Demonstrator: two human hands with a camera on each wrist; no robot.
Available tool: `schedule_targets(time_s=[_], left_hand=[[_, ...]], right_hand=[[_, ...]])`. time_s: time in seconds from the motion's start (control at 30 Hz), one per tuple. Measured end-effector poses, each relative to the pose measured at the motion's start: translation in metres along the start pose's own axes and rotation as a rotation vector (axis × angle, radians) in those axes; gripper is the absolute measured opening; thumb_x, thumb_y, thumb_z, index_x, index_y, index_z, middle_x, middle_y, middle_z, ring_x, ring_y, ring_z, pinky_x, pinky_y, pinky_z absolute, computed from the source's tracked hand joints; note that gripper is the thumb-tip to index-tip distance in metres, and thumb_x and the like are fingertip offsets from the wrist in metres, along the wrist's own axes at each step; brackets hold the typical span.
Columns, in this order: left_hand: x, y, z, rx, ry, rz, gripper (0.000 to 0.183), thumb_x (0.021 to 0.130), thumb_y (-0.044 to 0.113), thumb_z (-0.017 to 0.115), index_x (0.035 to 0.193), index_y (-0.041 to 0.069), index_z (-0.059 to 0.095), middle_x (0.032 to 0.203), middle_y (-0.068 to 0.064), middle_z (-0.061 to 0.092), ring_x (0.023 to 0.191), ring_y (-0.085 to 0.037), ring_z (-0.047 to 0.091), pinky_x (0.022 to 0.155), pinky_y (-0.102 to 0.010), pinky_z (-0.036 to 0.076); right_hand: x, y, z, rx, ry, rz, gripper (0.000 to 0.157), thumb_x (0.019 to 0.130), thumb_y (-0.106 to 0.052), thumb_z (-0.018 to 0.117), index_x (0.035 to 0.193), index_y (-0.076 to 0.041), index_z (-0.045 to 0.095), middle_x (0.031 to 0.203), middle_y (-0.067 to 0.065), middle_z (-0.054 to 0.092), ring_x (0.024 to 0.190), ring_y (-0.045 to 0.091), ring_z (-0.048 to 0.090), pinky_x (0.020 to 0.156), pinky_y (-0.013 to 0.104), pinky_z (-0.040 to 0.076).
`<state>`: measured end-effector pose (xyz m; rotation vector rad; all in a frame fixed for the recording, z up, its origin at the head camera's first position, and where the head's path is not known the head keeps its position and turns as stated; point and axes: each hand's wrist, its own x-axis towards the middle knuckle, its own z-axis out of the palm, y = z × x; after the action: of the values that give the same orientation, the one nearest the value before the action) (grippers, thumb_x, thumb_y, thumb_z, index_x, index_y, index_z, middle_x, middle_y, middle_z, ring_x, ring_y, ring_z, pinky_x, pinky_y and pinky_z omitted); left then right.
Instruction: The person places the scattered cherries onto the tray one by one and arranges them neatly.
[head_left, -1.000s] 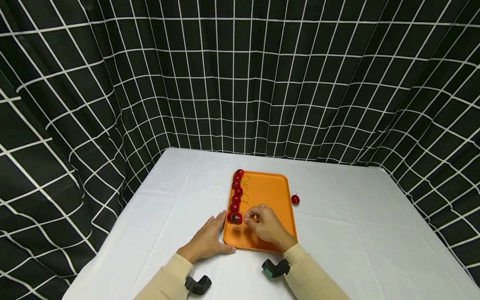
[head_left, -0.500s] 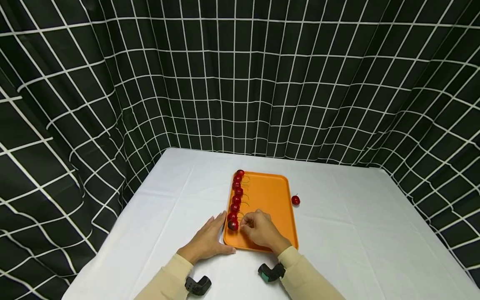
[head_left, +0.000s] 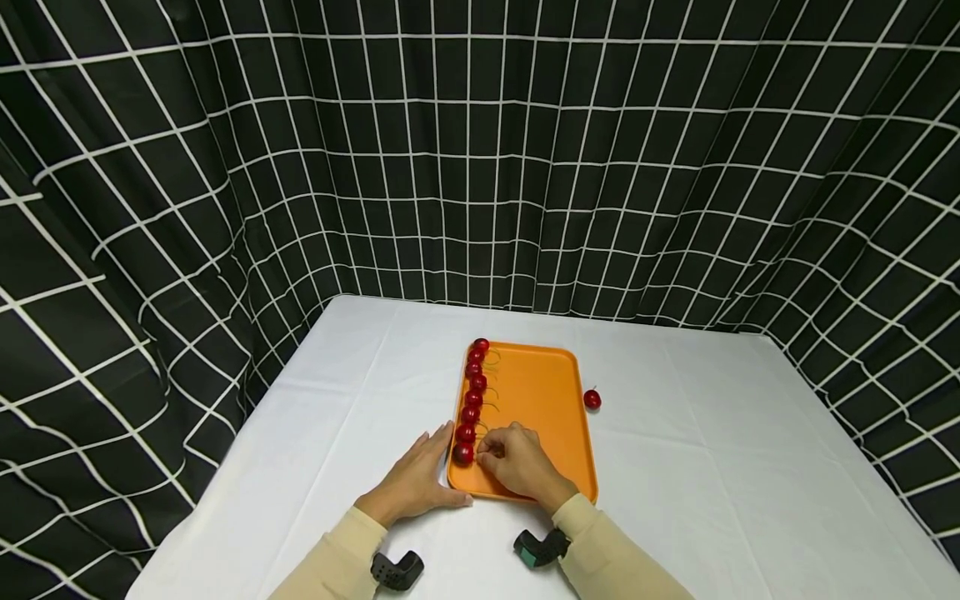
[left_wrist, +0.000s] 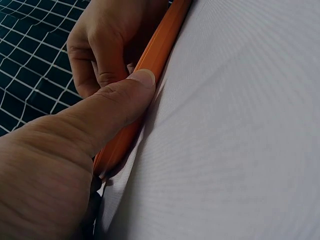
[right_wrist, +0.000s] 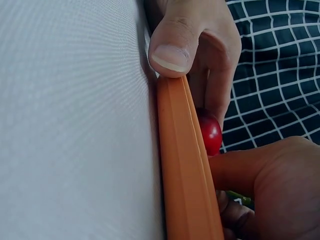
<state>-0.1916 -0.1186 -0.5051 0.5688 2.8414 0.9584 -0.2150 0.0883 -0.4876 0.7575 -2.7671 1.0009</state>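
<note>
An orange tray [head_left: 536,387] lies on the white table, with several red cherries [head_left: 474,398] in a column along its left edge, stems toward the right. The nearest cherry [head_left: 463,454] sits at the front end of that column; in the right wrist view the same cherry [right_wrist: 211,134] shows behind the tray's rim. Curled fingers of my right hand [head_left: 519,462] pinch this cherry's stem just right of the fruit; the pinch itself is mostly hidden. My left hand [head_left: 412,479] rests at the tray's front left corner, fingers extended along the left side, thumb [left_wrist: 142,80] against the front rim.
One more cherry [head_left: 592,399] stands on the table just beyond the tray's right edge. White cloth [head_left: 675,467] covers the table. A black curtain with a white grid [head_left: 517,167] encloses the back and sides.
My right hand has moved left and toward me, lowering the dark-sided cherry from above the column to its front end. My left hand has stayed in place.
</note>
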Motion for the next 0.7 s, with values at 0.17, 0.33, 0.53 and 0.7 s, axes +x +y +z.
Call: schedule_targets(time_s=[0.17, 0.33, 0.53, 0.7], left_hand=[[0.0, 0.0, 0.0, 0.005, 0.001, -0.006, 0.119, 0.067, 0.057, 0.081, 0.154, 0.004, 0.02, 0.155, -0.016, 0.025, 0.141, -0.035, 0.02, 0.114, -0.047, 0.019], [0.0, -0.001, -0.001, -0.003, -0.001, -0.009, 0.119, 0.067, 0.058, 0.081, 0.154, 0.005, 0.02, 0.155, -0.016, 0.025, 0.141, -0.035, 0.019, 0.114, -0.047, 0.018], [0.0, -0.001, 0.0, -0.006, -0.006, -0.006, 0.119, 0.067, 0.059, 0.081, 0.154, 0.004, 0.019, 0.155, -0.016, 0.025, 0.141, -0.036, 0.019, 0.114, -0.047, 0.018], [0.0, 0.0, 0.0, -0.009, -0.011, -0.011, 0.119, 0.067, 0.059, 0.081, 0.154, 0.005, 0.019, 0.155, -0.015, 0.024, 0.141, -0.037, 0.018, 0.114, -0.048, 0.018]], right_hand=[[0.001, 0.0, 0.0, 0.012, -0.005, 0.009, 0.01, 0.085, -0.017, 0.075, 0.078, -0.023, 0.07, 0.069, -0.017, 0.051, 0.068, 0.008, 0.042, 0.059, 0.027, 0.036], [0.001, 0.0, 0.001, 0.012, 0.006, -0.011, 0.009, 0.084, -0.018, 0.076, 0.079, -0.022, 0.07, 0.069, -0.018, 0.052, 0.068, 0.007, 0.042, 0.061, 0.028, 0.036], [0.0, -0.001, -0.005, 0.063, 0.076, -0.046, 0.005, 0.082, -0.014, 0.077, 0.085, -0.015, 0.073, 0.079, -0.015, 0.059, 0.074, 0.01, 0.048, 0.064, 0.028, 0.043], [0.001, 0.007, -0.031, 0.224, 0.173, -0.033, 0.008, 0.082, -0.012, 0.078, 0.089, -0.011, 0.073, 0.085, -0.011, 0.063, 0.081, 0.018, 0.053, 0.073, 0.037, 0.046]])
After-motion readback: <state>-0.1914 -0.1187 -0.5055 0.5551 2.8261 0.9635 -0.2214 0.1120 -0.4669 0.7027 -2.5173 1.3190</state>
